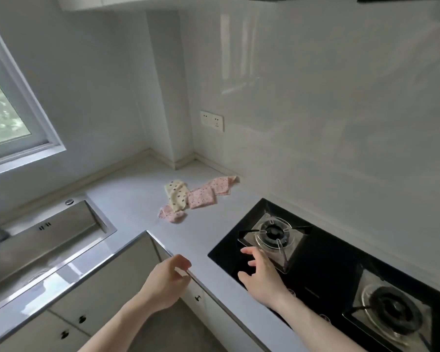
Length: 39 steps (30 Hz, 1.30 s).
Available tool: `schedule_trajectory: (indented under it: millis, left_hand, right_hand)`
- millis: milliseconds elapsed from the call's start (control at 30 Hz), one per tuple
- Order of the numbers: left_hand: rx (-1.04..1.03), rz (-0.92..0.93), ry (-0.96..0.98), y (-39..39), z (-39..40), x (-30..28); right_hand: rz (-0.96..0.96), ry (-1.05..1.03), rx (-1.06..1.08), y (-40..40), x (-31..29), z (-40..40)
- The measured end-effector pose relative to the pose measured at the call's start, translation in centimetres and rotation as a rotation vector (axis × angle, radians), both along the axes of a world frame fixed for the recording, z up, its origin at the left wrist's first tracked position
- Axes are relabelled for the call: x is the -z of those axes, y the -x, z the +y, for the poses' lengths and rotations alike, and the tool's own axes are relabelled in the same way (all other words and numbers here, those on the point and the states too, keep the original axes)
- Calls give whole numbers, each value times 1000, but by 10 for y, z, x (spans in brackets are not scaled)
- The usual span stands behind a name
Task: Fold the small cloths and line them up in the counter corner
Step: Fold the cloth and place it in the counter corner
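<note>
Scene: a kitchen seen from above the person's own arms, with a pale L-shaped worktop (137,196) running into a back corner.
Cloths: a loose cluster of small cloths (196,196) lies on the worktop a little out from the back corner, near the back wall.
Cloth detail: a cream dotted cloth (176,195) overlaps pink dotted pieces; one pink piece (203,198) looks roughly squared, the rest lie rumpled.
Left hand: the left hand (167,283) hovers over the worktop's front edge, fingers loosely curled, holding nothing.
Right hand: the right hand (261,271) reaches over the near corner of the black hob (323,273), fingers spread, empty.
Sink: a steel sink (46,237) sits at the left.
Progress: apparently the start; no neat row is visible, and the cloths remain to be folded and lined up in the corner.
</note>
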<state>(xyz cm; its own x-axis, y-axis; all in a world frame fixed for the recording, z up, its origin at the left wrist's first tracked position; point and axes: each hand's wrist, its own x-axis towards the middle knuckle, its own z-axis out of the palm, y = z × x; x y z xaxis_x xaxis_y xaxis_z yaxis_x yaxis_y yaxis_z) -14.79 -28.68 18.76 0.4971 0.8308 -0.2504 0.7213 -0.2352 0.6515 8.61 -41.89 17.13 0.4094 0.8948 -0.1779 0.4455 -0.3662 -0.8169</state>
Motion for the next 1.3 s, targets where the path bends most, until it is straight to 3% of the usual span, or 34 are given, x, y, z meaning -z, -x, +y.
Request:
schedule_trajectory:
  millis: [300,567,800,1000,1200,1300]
  left_hand:
    - [-79,-7,-48,36,87,-10]
    - [42,7,-48,41,189,9]
    - [245,125,-87,57,316,71]
    - [296,139,-66,32,392,130]
    - [166,146,-127,-2,442,197]
    - [121,80,-170,-18,458,234]
  right_hand:
    - [-53,7,-107,20,2,96]
    - [-103,58,-45,54,12,168]
    - [-106,85,156,80,55,247]
    - [-172,176,164,83,114,295]
    - [-359,216,69,56,188,319]
    - [-605,332,-31,57,236,321]
